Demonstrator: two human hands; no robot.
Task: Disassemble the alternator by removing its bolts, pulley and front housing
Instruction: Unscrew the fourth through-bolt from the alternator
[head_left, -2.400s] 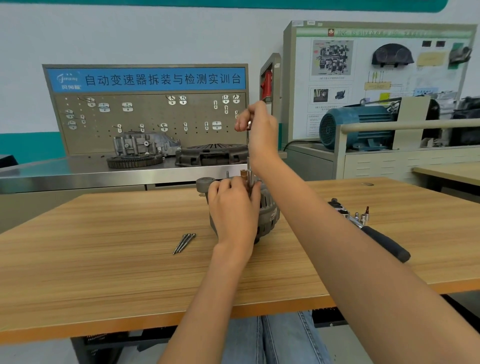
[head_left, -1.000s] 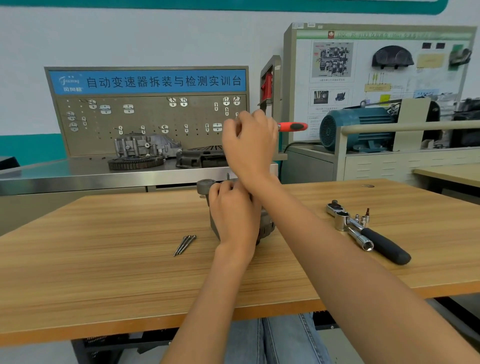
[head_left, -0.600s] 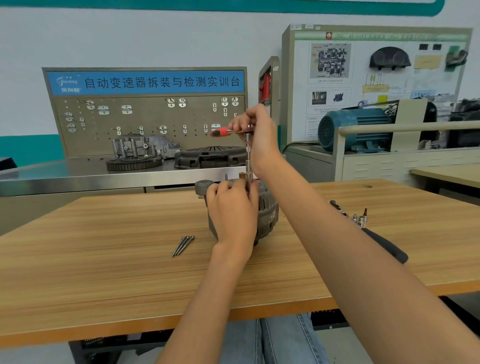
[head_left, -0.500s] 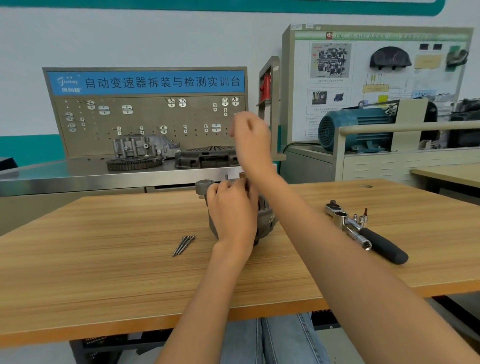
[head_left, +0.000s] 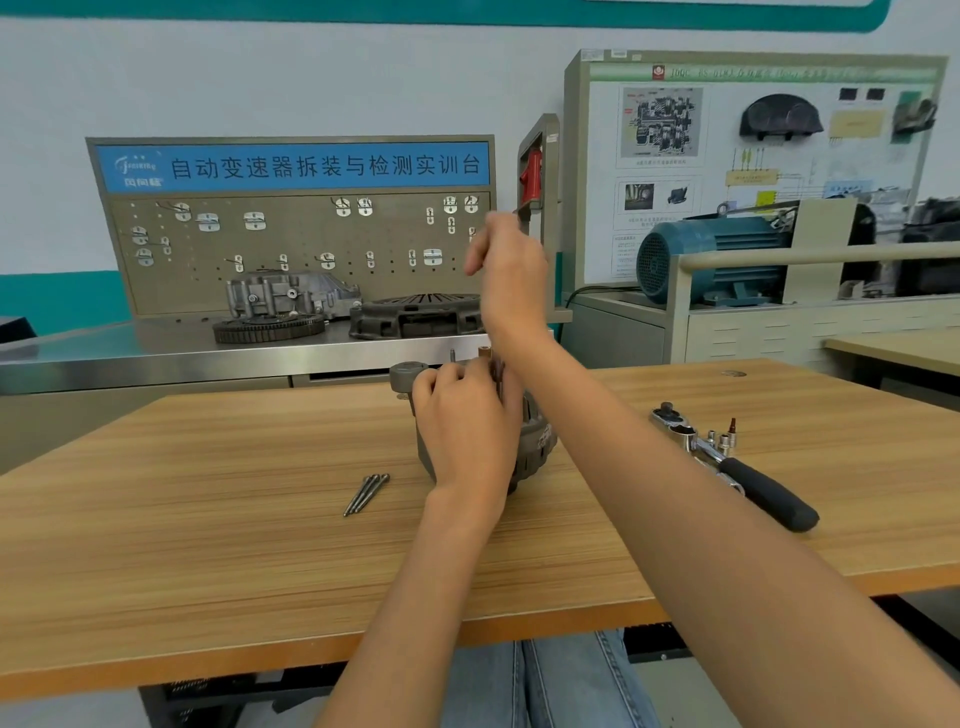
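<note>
The dark grey cast-metal alternator stands near the middle of the light wooden bench, its shaft end up, mostly hidden behind the left hand, whose fingers curl over the top of the housing and grip it. The right hand is raised above it with fingers curled, blurred; whether it pinches a tool I cannot tell. Judged from its bulk, the alternator is heavy, rigid and unlikely to slide, but its rounded body could roll or twist under torque, so the firm hold belongs on the ribbed housing rim, clear of the shaft. Three thin long steel bolts lie together just left of it, and a black-handled chrome ratchet wrench lies well to the right.
</note>
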